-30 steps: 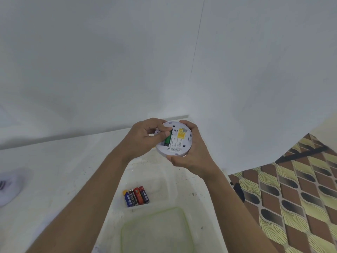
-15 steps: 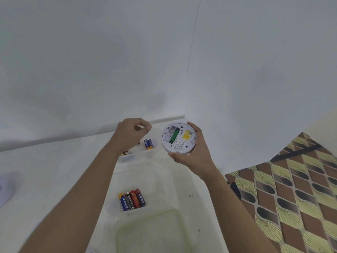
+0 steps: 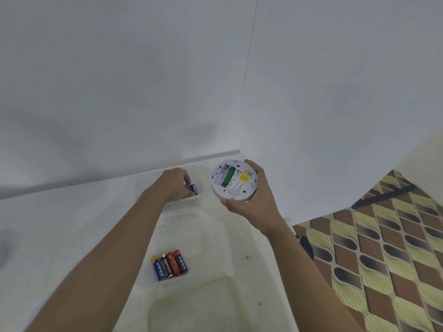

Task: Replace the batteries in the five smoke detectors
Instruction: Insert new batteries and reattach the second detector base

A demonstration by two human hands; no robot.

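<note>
My right hand (image 3: 255,208) grips a round white smoke detector (image 3: 233,182) by its rim, above the white table and back side up. Its open battery bay shows a green part and an empty slot beside it, next to a yellow sticker. My left hand (image 3: 173,184) reaches into a small clear container (image 3: 183,204) at the far side of the table. Its curled fingertips pinch a blue battery (image 3: 193,188) lying there. Closer to me, several mixed batteries (image 3: 170,264), blue, black and red, lie side by side in a clear tray (image 3: 211,238).
A clear lid with a green rim (image 3: 191,305) lies at the near table edge. White walls stand behind and to the right of the white table (image 3: 60,236). A patterned floor (image 3: 383,248) shows at the lower right. A blurred pale object (image 3: 7,245) sits at the left edge.
My left hand left the detector's battery bay and moved away to the far container, down onto the blue batteries. My right hand kept the detector and tilted its back more toward me.
</note>
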